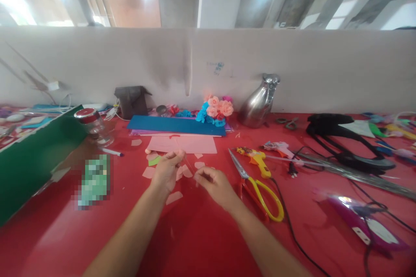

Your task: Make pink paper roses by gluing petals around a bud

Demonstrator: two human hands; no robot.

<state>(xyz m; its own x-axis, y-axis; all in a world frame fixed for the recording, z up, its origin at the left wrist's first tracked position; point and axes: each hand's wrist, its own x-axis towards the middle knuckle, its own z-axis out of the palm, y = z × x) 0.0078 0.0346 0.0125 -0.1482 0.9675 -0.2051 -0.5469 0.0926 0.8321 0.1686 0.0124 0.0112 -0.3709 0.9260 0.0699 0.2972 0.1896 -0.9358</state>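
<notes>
My left hand (pixel 167 171) is raised over the red table, thumb and fingertips pinched together. Lower and to its right, my right hand (pixel 214 185) has its fingers curled into a pinch too. A faint, thin strand seems to run between them, too fine to name. Small pale pink paper pieces (pixel 174 198) are scattered around and beneath both hands, with a light green piece (pixel 154 161) beside the left one. Behind them lies a larger pink sheet (pixel 201 144). Large scissors (pixel 266 199) with yellow handles rest, blades apart, right of my right hand.
Paper flowers (pixel 218 110) and a blue sheet (pixel 175 126) lie behind. A steel jug (pixel 258 103) stands at the back. Yellow (pixel 256 159) and pink (pixel 281 149) glue guns trail cords on the right. A jar (pixel 97 127) and green board (pixel 35 162) stand left.
</notes>
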